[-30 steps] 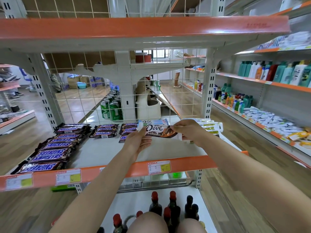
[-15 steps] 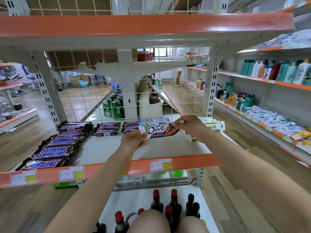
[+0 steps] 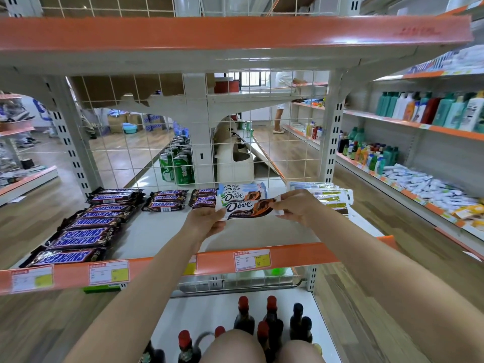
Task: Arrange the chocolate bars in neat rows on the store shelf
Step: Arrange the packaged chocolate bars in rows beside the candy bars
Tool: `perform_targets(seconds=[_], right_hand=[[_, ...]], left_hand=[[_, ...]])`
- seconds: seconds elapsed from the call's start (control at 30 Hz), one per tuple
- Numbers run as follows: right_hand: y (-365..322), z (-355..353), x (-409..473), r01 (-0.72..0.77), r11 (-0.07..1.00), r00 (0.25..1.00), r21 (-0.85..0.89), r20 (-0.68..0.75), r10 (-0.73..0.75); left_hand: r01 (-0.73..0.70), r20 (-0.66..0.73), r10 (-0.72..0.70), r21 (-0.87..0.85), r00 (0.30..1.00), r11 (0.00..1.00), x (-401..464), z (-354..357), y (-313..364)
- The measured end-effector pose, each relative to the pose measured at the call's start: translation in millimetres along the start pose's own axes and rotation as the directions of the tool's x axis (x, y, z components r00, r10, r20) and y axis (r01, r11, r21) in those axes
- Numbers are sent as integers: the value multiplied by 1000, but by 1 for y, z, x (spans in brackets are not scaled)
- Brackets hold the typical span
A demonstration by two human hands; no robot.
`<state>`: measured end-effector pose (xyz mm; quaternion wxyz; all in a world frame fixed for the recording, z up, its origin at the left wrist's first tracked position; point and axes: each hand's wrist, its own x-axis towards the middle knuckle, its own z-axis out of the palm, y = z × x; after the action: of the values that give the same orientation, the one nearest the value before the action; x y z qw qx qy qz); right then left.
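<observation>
Head view: a Dove bar (image 3: 248,208) hangs across the middle of the picture, held level between both hands above the white shelf (image 3: 162,231). The left hand (image 3: 207,223) sits at the bar's 9 o'clock end, fingers curled under the wrapper and thumb on its edge, grasping it. The right hand (image 3: 298,206) is at the bar's 3 o'clock end, pinching the wrapper's crimped tip between thumb and fingertips. The bar's printed face looks up toward the camera, its long side running from 9 to 3 o'clock.

Just beyond it, at its 12 o'clock, a second Dove bar (image 3: 242,193) lies at the back of the shelf against the wire grid (image 3: 125,153); the held bar overlaps its near edge in this view, and whether they touch cannot be told. At 3 o'clock from the right hand, a stack of pale flat packets (image 3: 327,196) lies on the shelf, partly hidden by that hand.

At 9 o'clock from the left hand, well apart from it, Snickers bars (image 3: 83,231) lie in a column running from the shelf's front edge toward the back. Two shorter stacks of Snickers (image 3: 167,200) sit at the back, between that column and the Dove bars. Orange price strip (image 3: 288,255) with labels runs along the shelf's front at 6 o'clock of the hands. Below it, dark bottles with red caps (image 3: 243,315) stand on the lower shelf.
</observation>
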<state>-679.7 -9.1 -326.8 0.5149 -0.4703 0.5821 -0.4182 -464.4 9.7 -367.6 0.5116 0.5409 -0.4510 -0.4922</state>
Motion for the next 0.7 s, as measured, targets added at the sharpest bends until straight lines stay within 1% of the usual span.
perform_targets(seconds=[0.03,0.1,0.2,0.3,0.4,0.53,0.7], right_hand=[[1,1,2,-2,1000,1000,2,-16,2],[4,3,9,10,999,999,-37,-44,-11],[10,8,25,62,984,992,-170,-94,-79],[11,18,38,148,945,973,-291,-129,-192],[12,29,51,200,908,948,-369,-161,-274],[16,38,73,178,861,929,-477,-208,-307],[20,42,93,144,842,929,-520,-222,-296]], left_hand=[[14,6,-15,60,1000,998,2,-1,2],[-3,-2,4,220,1000,975,8,-2,4],[-51,-25,65,375,998,926,22,-3,4],[-75,-72,122,468,990,880,38,-2,6],[-94,-127,207,591,970,801,56,-2,7],[-68,-128,224,710,966,701,76,0,4],[-50,-103,212,787,972,614,95,3,4]])
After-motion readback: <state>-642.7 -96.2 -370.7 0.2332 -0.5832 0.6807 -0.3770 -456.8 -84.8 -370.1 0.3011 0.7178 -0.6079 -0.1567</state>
